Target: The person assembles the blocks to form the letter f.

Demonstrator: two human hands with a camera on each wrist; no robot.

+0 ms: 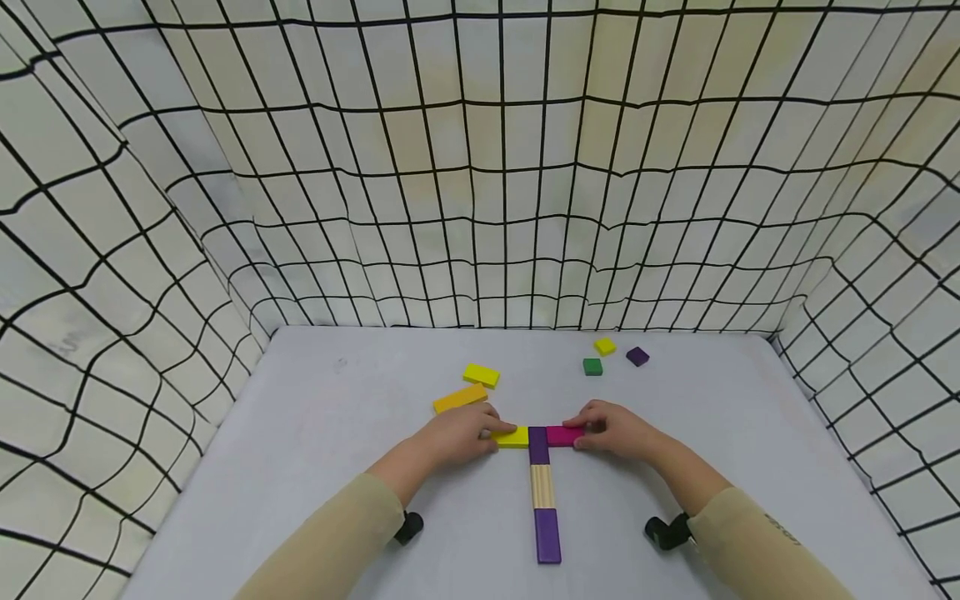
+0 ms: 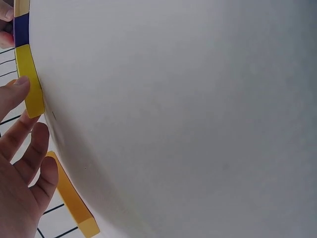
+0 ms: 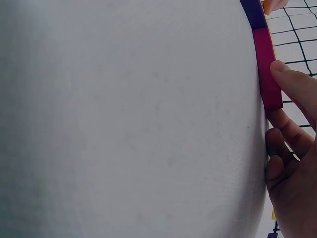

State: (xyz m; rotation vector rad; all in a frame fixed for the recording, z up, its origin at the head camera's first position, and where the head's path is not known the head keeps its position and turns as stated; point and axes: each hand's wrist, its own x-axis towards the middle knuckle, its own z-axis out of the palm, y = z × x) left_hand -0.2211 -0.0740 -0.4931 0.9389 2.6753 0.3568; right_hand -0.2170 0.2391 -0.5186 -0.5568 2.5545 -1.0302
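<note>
The left hand pinches the outer end of a yellow bar between thumb and finger, while the right hand grips the outer end of a magenta bar in much the same way, and both bars lie flat on the white table. They flank the upper purple bar, one on each side at its far end, with no clear gap at either joint in the head view; below it a cream bar and a lower purple bar run end to end towards the person. The step in hand looks like squaring the two side bars, and it should go best if both hands press inward with matched, light force, since a stronger push from one side would likely slide the upper purple bar and kink the column. Holding only the outer ends (as both hands do) seems wise, because it leaves the joints visible for checking that the far edges line up. Letting go calls for spreading the fingers straight outward, so that no fingertip drags a bar askew; the left hand also needs care near the orange bar, which lies just beyond it
</note>
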